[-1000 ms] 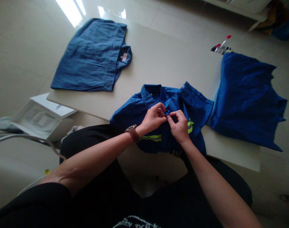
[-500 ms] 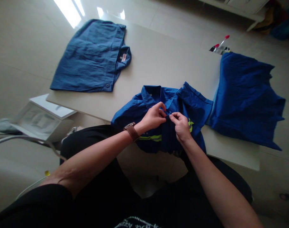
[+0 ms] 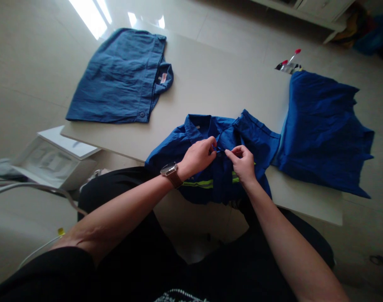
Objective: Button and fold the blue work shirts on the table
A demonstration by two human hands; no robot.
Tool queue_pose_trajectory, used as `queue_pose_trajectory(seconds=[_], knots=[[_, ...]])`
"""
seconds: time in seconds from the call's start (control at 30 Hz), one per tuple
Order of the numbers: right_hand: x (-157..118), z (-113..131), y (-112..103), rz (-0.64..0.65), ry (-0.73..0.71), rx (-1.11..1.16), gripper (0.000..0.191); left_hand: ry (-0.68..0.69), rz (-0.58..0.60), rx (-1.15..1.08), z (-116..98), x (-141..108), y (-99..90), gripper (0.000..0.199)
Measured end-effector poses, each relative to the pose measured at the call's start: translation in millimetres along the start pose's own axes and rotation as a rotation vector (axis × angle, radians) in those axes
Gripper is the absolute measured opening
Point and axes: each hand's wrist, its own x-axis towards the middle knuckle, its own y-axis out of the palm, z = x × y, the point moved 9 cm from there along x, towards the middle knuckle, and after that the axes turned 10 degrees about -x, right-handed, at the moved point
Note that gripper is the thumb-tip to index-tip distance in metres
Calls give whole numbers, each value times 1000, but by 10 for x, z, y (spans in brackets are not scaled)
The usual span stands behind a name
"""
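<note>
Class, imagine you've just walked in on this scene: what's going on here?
A person is working on a blue work shirt with lime reflective stripes, which lies on a pale table. The fingers of the left hand and right hand hold its front opening just below the collar. A brown-strapped wristwatch sits on the left wrist. A folded paler blue shirt lies farther along the table, and a bright blue garment lies to the right.

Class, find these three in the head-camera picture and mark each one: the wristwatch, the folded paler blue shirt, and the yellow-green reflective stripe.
Wristwatch (image 3: 169,169): head view, on the watch face.
Folded paler blue shirt (image 3: 116,79): head view, middle of the folded body.
Yellow-green reflective stripe (image 3: 197,184): head view, on the stretch nearest the watch.
</note>
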Motion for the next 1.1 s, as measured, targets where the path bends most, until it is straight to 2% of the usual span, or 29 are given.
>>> queue_pose_trajectory(seconds=[0.07, 0.13, 0.23, 0.33, 0.43, 0.47, 0.53, 0.6, 0.7, 0.8, 0.87, 0.93, 1.03, 1.1], knots=[[26, 35, -78, -31, -44, -28, 29, -50, -65, 215, 30, 39, -243, 26], [45, 75, -168, -52, -86, -65, 22, -185, -120, 423, 157, 62, -520, 38], [48, 152, -343, -99, -182, -168, 16, -413, -76, 574, 451, 46, -774, 56], [80, 189, -515, -195, -306, -359, 12, -488, 37, 573, 647, 18, -744, 59], [316, 105, -585, -267, -338, -505, 22, -457, 69, 586, 671, 3, -636, 56], [466, 55, -575, -256, -311, -533, 29, -448, 66, 593, 664, -5, -610, 55], [849, -73, -513, -154, -190, -576, 42, -445, 64, 591, 657, -27, -574, 56], [1224, -204, -450, 0, -15, -600, 44, -441, 55, 580, 654, -47, -573, 56], [1582, -217, -504, 81, 110, -646, 48, -443, 31, 573, 669, -70, -630, 54], [1678, -240, -580, 87, 183, -722, 68, -464, 23, 574, 723, -86, -712, 54], [1665, -286, -577, 86, 228, -767, 72, -484, 30, 566, 786, -96, -767, 55], [1660, -296, -530, 93, 246, -796, 66, -502, 59, 534, 872, -105, -799, 55], [1712, -161, -487, 123, 219, -805, 46, -472, 147, 448, 984, -89, -781, 40], [1770, 25, -620, 110, 176, -799, 36, -433, 173, 387, 1018, -55, -794, 28]])
